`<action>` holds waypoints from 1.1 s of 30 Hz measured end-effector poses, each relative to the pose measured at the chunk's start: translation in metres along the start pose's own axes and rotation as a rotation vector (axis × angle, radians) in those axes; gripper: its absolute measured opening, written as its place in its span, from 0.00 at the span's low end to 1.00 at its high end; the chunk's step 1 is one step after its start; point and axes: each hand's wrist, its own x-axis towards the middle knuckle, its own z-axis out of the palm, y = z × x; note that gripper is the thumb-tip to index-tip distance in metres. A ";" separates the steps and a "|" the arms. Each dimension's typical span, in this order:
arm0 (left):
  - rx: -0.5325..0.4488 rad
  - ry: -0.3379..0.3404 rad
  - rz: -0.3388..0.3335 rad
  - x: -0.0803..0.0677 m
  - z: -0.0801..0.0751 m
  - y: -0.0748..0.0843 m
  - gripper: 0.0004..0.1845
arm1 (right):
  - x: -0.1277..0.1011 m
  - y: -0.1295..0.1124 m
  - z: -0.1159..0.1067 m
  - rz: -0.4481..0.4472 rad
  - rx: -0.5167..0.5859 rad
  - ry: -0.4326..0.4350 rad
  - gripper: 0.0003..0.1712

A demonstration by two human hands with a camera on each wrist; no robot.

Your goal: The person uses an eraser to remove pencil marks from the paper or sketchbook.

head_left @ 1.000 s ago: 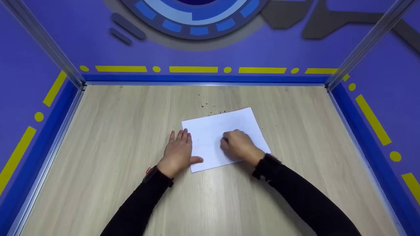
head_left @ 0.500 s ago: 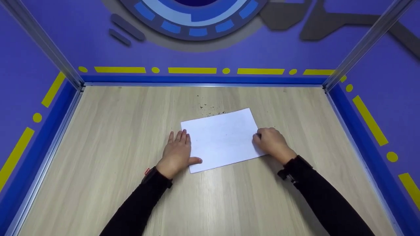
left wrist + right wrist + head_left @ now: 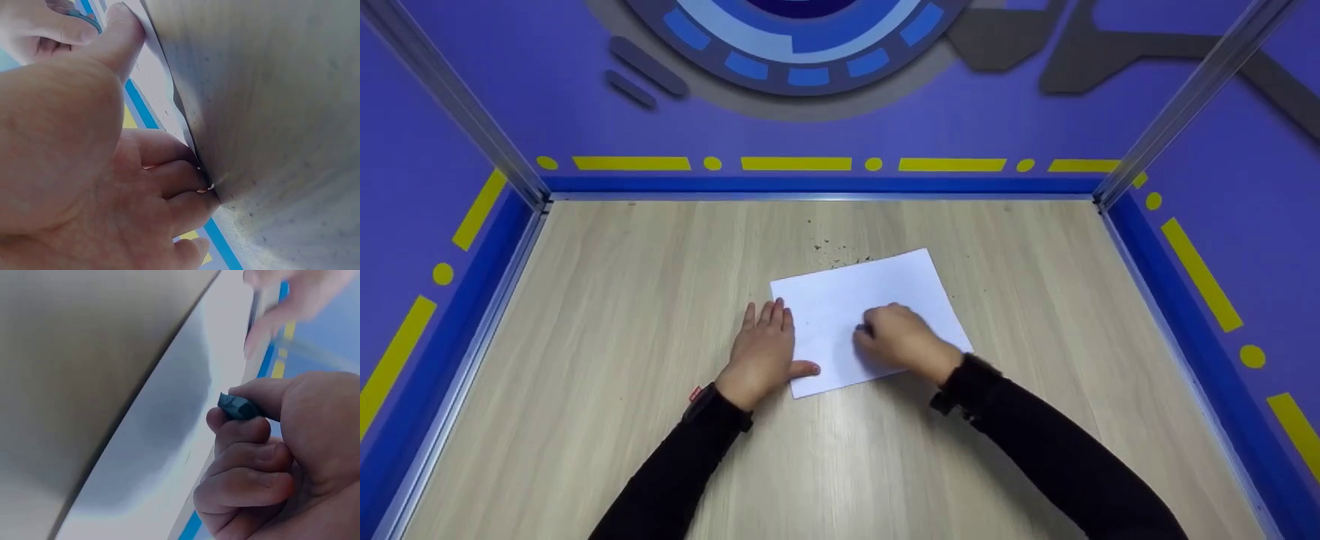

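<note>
Right hand (image 3: pixel 901 341) pinches dark eraser (image 3: pixel 239 406) on paper (image 3: pixel 847 300) mid-table (image 3: pixel 585 337); left hand (image 3: pixel 763 354) flat, pinning paper's left edge.

Lay as a smooth, matt white paper sheet (image 3: pixel 870 319) on a pale wood-grain table (image 3: pixel 607 315), matt and speckled with dark crumbs (image 3: pixel 832 247). Pinched a small, dull blue-grey rubbery piece (image 3: pixel 239 406). Framed by brushed metal posts (image 3: pixel 1185 97) and matt purple walls (image 3: pixel 510 90).
</note>
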 end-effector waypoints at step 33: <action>0.014 -0.006 -0.010 0.001 0.000 0.001 0.64 | -0.017 0.065 -0.022 0.220 0.010 0.090 0.18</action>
